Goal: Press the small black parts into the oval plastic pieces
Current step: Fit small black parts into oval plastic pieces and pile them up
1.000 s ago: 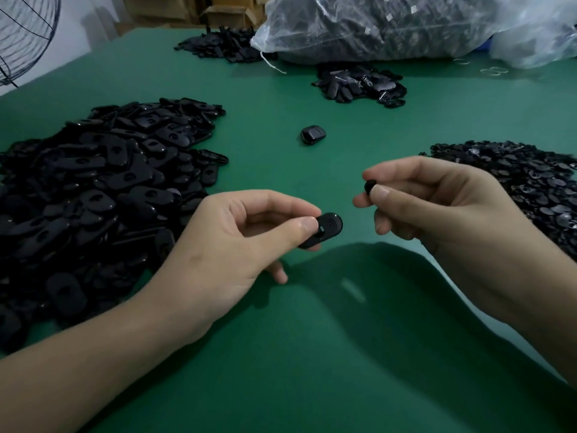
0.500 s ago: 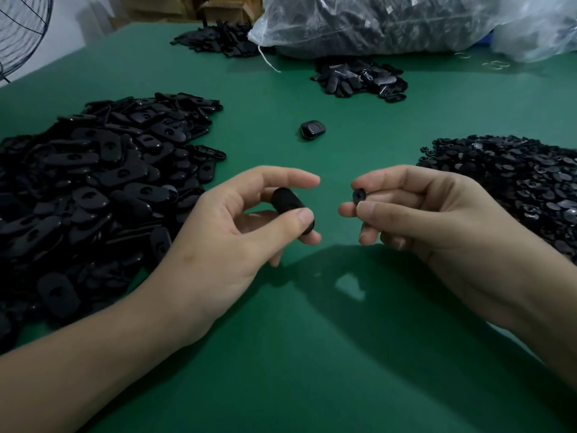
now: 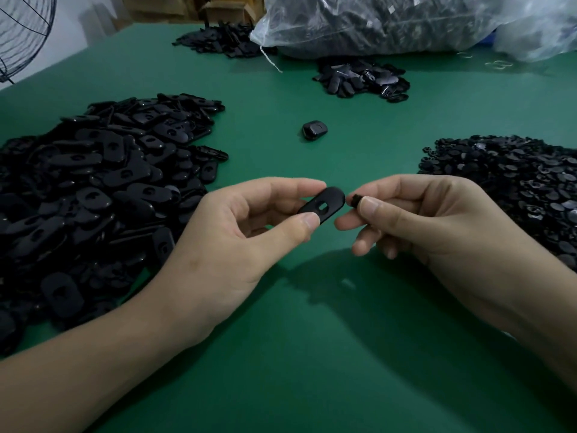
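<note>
My left hand [image 3: 237,245] pinches a black oval plastic piece [image 3: 324,203] between thumb and forefinger, its slotted face turned up toward me. My right hand [image 3: 431,226] pinches a small black part [image 3: 355,200] at its fingertips, just to the right of the oval piece's end and almost touching it. Both hands hover above the green table [image 3: 312,354] near its middle.
A big heap of oval pieces [image 3: 93,189] lies at the left, a heap of small black parts [image 3: 512,189] at the right. One lone black piece [image 3: 313,130] sits ahead. Farther back are smaller piles [image 3: 362,78] and a clear plastic bag [image 3: 374,23] of parts.
My left hand has turned the oval piece so its slotted face shows. My right hand has brought the small part closer, right up to the piece's end.
</note>
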